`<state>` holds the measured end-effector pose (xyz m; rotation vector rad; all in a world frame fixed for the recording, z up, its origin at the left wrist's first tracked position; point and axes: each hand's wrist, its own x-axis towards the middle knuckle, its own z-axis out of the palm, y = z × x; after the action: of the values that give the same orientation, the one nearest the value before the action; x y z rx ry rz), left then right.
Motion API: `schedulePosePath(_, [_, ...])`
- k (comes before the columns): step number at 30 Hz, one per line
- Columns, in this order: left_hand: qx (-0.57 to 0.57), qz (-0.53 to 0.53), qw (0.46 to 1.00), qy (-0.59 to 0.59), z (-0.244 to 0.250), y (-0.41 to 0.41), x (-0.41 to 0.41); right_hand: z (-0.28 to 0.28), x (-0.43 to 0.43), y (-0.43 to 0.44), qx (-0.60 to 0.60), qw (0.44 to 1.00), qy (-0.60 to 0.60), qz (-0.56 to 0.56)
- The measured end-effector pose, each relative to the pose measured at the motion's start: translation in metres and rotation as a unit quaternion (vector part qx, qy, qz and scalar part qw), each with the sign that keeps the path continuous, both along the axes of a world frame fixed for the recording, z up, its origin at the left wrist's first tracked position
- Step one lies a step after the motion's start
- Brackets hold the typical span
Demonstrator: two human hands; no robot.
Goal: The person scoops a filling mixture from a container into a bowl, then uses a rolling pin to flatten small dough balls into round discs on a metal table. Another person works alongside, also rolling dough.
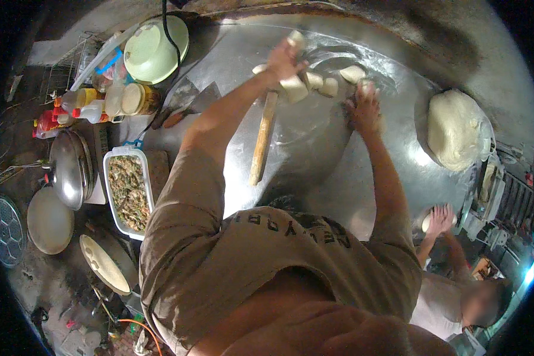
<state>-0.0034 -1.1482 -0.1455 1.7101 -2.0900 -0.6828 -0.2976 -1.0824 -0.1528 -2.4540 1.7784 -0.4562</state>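
At the far side of the metal worktop [311, 147], my left hand [281, 62] has a dough piece [296, 38] at its fingertips. Beneath and beside that hand lie more cut dough pieces [295, 90], in a loose row running right. My right hand [366, 109] has its fingers around a small dough lump [366, 86], partly hidden by them. Just beyond it rests another dough piece [352, 74]. A wooden rolling pin [262, 142] lies lengthwise on the worktop, its far end close to the dough below my left hand.
Right of me sits a large dough mass [455, 129]; a co-worker's hands [440, 220] press dough nearby. To the left are scrapers [200, 100], a green basin [155, 51], bottles [91, 110], a tub of chopped filling [128, 191] and a lidded metal pan [69, 169]. A black cable [171, 40] hangs there.
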Motion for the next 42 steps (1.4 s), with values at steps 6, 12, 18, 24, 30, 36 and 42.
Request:
schedulePosePath(6, [-0.153,-0.226,0.947,-0.172,0.018,0.105,-0.063,-0.037,0.014,-0.062,-0.261,0.956,0.089,0.096])
schedulePosePath(12, [-0.076,0.257,0.951,-0.153,-0.037,0.089,0.017,0.011,0.084,0.090,0.110,0.988,0.034,0.104])
schedulePosePath(18, [-0.142,0.027,0.989,0.017,-0.010,0.055,-0.058,-0.011,-0.013,-0.006,-0.078,0.985,0.012,-0.152])
schedulePosePath(24, [-0.181,-0.229,0.943,-0.162,-0.002,0.161,-0.094,-0.007,0.059,-0.046,-0.001,0.997,0.011,0.074])
schedulePosePath(30, [-0.134,-0.078,0.971,-0.180,0.000,0.153,-0.036,0.023,0.061,0.106,0.044,0.991,-0.004,0.125])
schedulePosePath(36, [-0.136,0.162,0.963,-0.168,-0.020,0.083,-0.066,-0.005,-0.054,0.050,-0.110,0.974,0.025,-0.197])
schedulePosePath(42, [-0.206,-0.127,0.963,-0.120,-0.023,0.162,-0.106,-0.083,-0.042,-0.045,-0.197,0.979,0.024,-0.046])
